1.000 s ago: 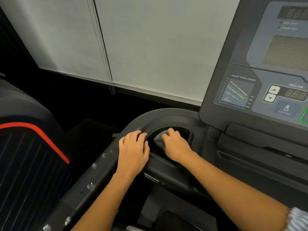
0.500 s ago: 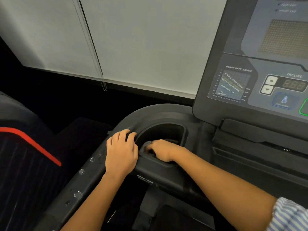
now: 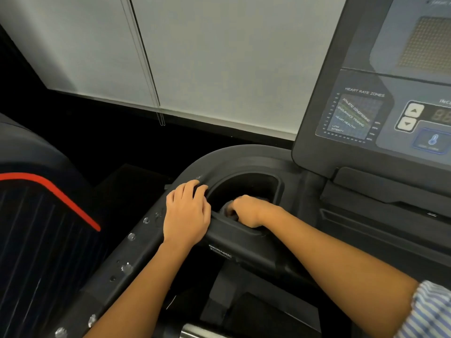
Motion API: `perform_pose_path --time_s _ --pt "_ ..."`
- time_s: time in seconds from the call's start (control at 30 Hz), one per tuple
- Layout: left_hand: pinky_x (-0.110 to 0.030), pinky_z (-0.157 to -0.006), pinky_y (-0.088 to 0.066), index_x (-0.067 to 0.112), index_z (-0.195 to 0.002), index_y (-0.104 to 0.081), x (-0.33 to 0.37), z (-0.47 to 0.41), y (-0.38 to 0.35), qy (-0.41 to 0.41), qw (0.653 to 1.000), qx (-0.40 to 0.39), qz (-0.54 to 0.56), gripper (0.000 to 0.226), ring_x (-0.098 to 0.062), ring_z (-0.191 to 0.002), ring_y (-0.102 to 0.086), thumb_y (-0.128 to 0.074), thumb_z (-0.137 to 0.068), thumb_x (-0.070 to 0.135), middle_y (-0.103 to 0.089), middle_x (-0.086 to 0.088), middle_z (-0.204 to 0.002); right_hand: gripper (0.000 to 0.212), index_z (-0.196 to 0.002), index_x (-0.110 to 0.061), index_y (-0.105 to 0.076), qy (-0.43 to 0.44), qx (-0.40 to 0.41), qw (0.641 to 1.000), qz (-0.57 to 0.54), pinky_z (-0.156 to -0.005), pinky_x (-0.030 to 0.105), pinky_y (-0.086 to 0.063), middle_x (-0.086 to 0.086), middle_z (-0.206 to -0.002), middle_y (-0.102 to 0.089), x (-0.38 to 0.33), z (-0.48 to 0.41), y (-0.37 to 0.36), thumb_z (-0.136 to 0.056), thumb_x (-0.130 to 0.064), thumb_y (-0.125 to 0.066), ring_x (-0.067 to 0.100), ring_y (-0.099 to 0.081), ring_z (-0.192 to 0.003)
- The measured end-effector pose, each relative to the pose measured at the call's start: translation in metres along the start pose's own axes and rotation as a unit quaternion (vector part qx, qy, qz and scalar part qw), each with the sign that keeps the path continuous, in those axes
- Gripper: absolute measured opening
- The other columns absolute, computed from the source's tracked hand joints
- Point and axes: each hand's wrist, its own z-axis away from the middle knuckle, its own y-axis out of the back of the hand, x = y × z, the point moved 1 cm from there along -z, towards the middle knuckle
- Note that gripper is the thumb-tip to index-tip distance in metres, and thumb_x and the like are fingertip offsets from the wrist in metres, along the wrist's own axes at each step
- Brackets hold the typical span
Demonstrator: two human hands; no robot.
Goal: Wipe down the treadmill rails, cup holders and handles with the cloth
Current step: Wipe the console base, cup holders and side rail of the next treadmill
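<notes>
A black treadmill cup holder [image 3: 274, 189] opens in the curved left corner of the console. My right hand [image 3: 249, 211] reaches down into its near side, fingers closed on a grey cloth [image 3: 225, 209] that shows only as a small dark fold by the knuckles. My left hand [image 3: 186, 214] lies flat, fingers apart, on the left rail [image 3: 127, 262] where it bends into the cup holder rim. It holds nothing. The front handle bar [image 3: 244, 245] runs under both wrists.
The console panel [image 3: 366, 113] with arrow buttons rises at the right. A neighbouring machine with a red stripe [image 3: 61, 191] stands at the left. Window blinds [image 3: 207, 57] fill the back, with a dark gap below them. Bolts stud the left rail.
My right hand has pulled back from the far part of the cup holder to its near wall and curled over the cloth. My left hand stays on the rail.
</notes>
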Motion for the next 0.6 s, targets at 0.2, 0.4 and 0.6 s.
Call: perform_pose_path --time_s 0.2,0.4,0.6 --pt "-0.041 -0.09 -0.044 0.01 -0.11 -0.062 0.0 0.001 0.0 0.003 1.0 0.012 0.019 0.041 -0.024 -0.106 -0.057 -0.033 -0.087 0.026 -0.061 -0.006 -0.114 0.047 -0.137 0.001 -0.036 -0.114 0.053 0.992 0.019 -0.09 0.039 -0.043 0.021 -0.137 -0.039 0.003 -0.006 -0.001 -0.094 -0.013 -0.049 0.038 -0.045 -0.12" --pt "-0.041 -0.09 -0.043 0.008 -0.114 -0.059 0.001 0.0 -0.002 0.003 0.999 0.025 0.026 0.04 -0.024 -0.106 -0.057 -0.035 -0.088 0.026 -0.061 -0.007 -0.113 0.045 -0.138 -0.008 -0.038 -0.035 0.072 0.997 0.0 -0.1 0.042 -0.041 0.018 -0.142 -0.032 -0.001 -0.014 -0.007 -0.094 -0.011 -0.047 0.037 -0.041 -0.122" --pt "-0.041 -0.091 -0.043 0.008 -0.115 -0.059 0.002 -0.001 -0.002 0.005 0.999 0.031 0.026 0.041 -0.025 -0.106 -0.056 -0.035 -0.087 0.026 -0.061 -0.008 -0.113 0.041 -0.127 -0.013 -0.056 0.097 -0.009 0.994 -0.042 -0.101 0.043 -0.041 0.011 -0.132 -0.052 0.0 -0.009 -0.001 -0.089 0.0 -0.047 0.029 -0.051 -0.116"
